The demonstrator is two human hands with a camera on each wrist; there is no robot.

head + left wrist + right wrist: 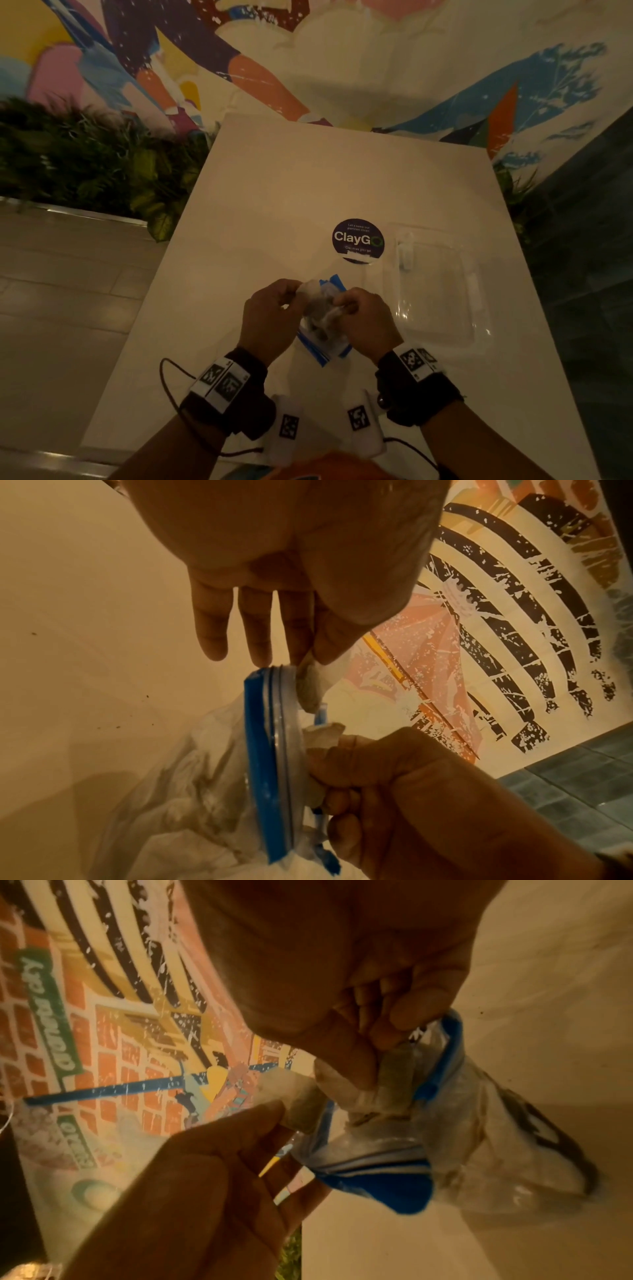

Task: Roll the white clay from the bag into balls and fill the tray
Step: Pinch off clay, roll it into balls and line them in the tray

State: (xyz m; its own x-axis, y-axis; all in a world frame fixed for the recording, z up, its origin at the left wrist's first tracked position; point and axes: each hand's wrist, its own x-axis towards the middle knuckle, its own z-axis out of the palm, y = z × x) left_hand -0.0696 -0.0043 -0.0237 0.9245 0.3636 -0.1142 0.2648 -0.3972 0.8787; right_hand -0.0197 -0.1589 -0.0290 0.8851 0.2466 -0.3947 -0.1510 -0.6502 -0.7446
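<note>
Head view, my left hand (270,315) pinching a piece of white clay (310,287) at the bag (323,337) mouth over the table (308,178), my right hand (366,322) curled on clay inside, fingertips hidden, clear tray (442,329) faint at right.

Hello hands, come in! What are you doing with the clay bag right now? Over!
Left hand pinches a clay piece. Right hand grips clay at the open bag mouth. Tray holds no balls yet. Nothing blocking.
</note>
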